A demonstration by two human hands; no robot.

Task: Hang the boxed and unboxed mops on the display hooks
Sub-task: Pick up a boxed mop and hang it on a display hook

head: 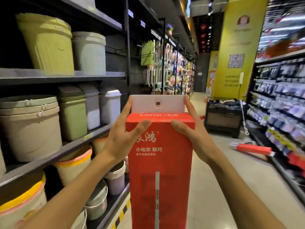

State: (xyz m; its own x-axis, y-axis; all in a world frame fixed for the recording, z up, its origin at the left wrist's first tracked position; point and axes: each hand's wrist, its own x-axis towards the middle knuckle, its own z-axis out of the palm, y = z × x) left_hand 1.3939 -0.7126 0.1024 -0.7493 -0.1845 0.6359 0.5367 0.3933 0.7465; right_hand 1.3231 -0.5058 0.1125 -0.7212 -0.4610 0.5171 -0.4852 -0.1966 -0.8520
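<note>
A tall red mop box (160, 162) stands upright in front of me, with a white hang tab (157, 103) and a round hole at its top. My left hand (123, 134) grips the box's upper left edge, thumb across the red front. My right hand (193, 129) grips the upper right edge the same way. Unboxed mops (155, 66) hang on the dark display rack farther down the left side of the aisle. Another red boxed mop (252, 148) lies on the floor at the right.
Shelves of plastic bins and buckets (47, 43) line the left side. A dark cart (222, 116) stands in the aisle ahead on the right, with a white mop handle (243, 119) leaning beside it. Stocked shelves (280, 104) run along the right, and a yellow pillar (236, 52) rises behind.
</note>
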